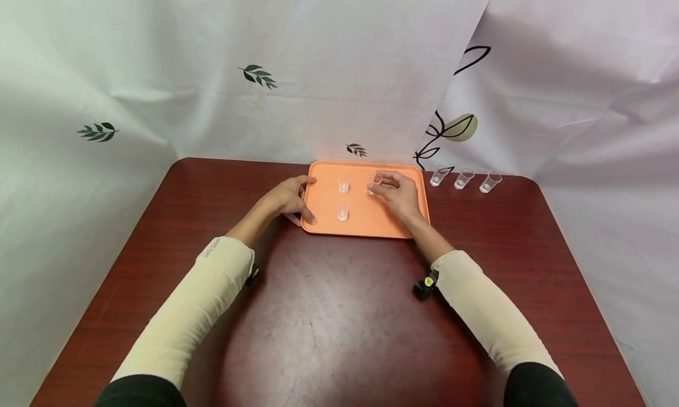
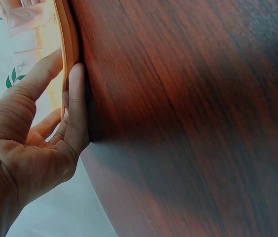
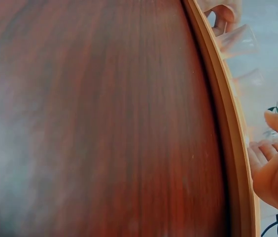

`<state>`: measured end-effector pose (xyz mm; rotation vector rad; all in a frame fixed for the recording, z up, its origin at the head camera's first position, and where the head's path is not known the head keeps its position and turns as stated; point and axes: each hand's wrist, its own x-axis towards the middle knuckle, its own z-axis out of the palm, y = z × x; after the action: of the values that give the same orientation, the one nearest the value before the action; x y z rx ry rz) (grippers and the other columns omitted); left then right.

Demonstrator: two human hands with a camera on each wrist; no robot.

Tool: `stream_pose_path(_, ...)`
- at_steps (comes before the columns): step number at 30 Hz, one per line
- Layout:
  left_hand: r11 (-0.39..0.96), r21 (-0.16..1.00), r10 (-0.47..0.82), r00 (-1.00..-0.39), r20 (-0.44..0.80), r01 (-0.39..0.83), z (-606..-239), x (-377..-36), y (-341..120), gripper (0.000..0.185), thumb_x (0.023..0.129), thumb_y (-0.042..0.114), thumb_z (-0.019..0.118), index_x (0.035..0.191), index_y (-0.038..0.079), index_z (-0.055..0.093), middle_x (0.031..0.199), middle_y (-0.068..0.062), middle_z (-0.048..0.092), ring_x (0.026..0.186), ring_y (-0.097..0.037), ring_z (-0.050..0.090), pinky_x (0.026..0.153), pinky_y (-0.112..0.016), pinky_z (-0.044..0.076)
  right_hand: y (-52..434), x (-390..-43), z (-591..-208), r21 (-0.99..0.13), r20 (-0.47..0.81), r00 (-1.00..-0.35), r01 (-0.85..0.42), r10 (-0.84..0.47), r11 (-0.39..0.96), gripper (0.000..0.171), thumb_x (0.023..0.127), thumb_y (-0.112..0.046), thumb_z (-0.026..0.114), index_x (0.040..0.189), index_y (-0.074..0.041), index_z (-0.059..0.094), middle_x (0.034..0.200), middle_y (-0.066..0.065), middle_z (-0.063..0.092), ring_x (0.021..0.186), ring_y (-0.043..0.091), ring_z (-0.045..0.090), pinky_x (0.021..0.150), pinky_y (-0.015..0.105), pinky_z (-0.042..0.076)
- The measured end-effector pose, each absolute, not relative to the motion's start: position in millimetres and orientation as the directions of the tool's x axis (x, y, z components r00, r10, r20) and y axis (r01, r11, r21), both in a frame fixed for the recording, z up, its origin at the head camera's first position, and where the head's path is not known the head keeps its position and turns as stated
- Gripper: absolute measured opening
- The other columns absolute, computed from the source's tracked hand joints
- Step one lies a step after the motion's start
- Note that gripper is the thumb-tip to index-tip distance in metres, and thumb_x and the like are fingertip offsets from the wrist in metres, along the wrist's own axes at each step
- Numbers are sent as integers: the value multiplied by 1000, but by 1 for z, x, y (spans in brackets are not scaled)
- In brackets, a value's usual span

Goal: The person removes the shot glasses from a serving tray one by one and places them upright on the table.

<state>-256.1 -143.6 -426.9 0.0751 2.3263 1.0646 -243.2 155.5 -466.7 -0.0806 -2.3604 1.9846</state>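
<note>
Now right hand (image 1: 399, 192) pinches a clear cup (image 1: 374, 184); left hand (image 1: 290, 198) grips the tray (image 1: 371, 225) edge.
Cup looks light, thin, slippery; best taken at its sides.

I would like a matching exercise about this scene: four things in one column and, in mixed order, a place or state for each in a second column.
Things:
1. left hand
2. right hand
3. three cups in a row
4. tray

Places or states:
A. on the bare table, right of the tray
B. holds a clear cup over the tray
C. grips the tray's left edge
D. orange, with two cups standing free on it

Pairs: 1-C, 2-B, 3-A, 4-D
</note>
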Motion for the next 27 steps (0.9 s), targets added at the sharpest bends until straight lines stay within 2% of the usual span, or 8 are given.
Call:
stream_pose_path(11,675,717,281,-838,-468,-174,-430,-257,-144,122,79,-6,100,178,20,34,118,-15,46,78,-20,69,64,-38,74,170,-231,-465,-983,18,-997,-4,73,182,46,98,-10,88,139,5,76,135,27,77,101,0,72,88,9,64)
stream_pose_path(18,676,716,284,-836,-470,-173,-430,-257,-144,122,80,-5,100,179,20,33,118,-15,46,79,-20,69,65,-38,74,181,-222,-463,-985,19,-997,-5,79,170,45,96,-10,90,136,5,78,125,17,81,97,-3,75,88,11,66)
stream_pose_path(24,665,726,283,-840,-462,-175,-431,-257,-144,121,79,-7,99,178,19,35,118,-15,46,77,-19,69,64,-37,74,194,-213,-463,-989,14,-997,-3,77,146,46,96,-9,90,137,7,76,122,15,82,97,-4,76,88,12,67)
stream_pose_path(27,663,728,281,-842,-460,-176,-430,-257,-144,121,79,-7,100,178,19,35,117,-15,45,77,-19,69,63,-37,74,201,-209,-463,-989,22,-996,-9,88,145,46,97,-9,90,138,7,76,118,7,83,98,-5,76,88,12,67)
